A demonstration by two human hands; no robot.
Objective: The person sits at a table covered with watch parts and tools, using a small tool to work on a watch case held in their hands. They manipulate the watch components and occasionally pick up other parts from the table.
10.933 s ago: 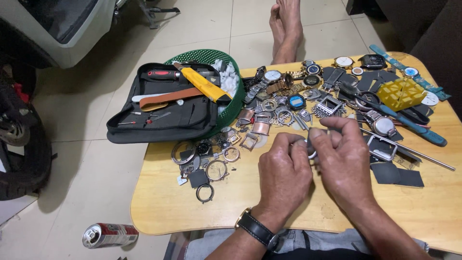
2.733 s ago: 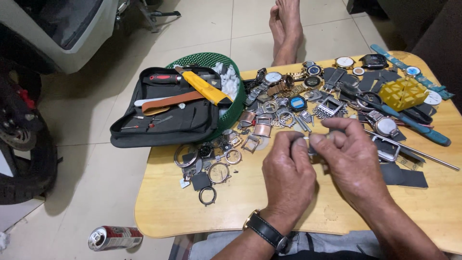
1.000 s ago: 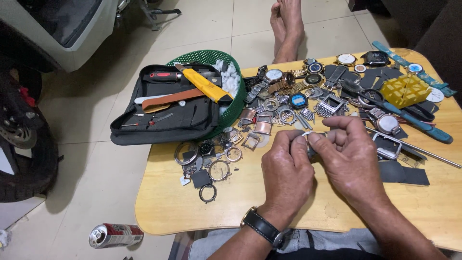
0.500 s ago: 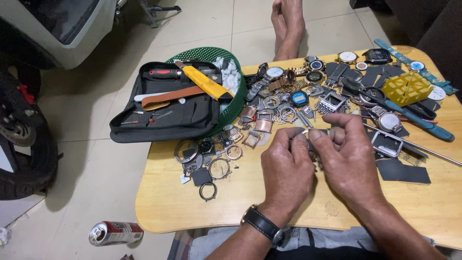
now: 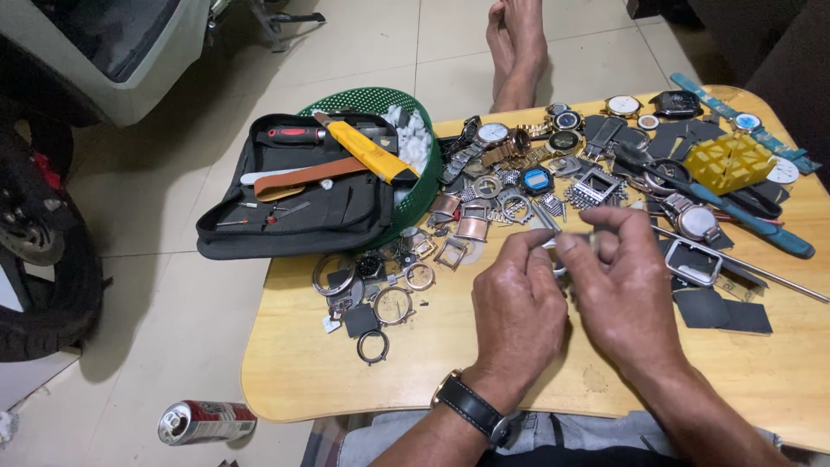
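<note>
My left hand [image 5: 517, 304]: pinches a small silvery metal part [image 5: 553, 245], mostly hidden.
My right hand [image 5: 624, 290]: grips its other end.
Where: centre frame, above the wooden table [image 5: 432, 359].

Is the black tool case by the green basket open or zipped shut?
Open. The black tool case lies spread flat, with a yellow-handled tool, a red-handled tool and a brown strap showing on it.

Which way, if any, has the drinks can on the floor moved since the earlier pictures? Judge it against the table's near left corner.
No. The drinks can lies on its side below and left of the wooden table corner, as before; only the head camera shifted.
</note>
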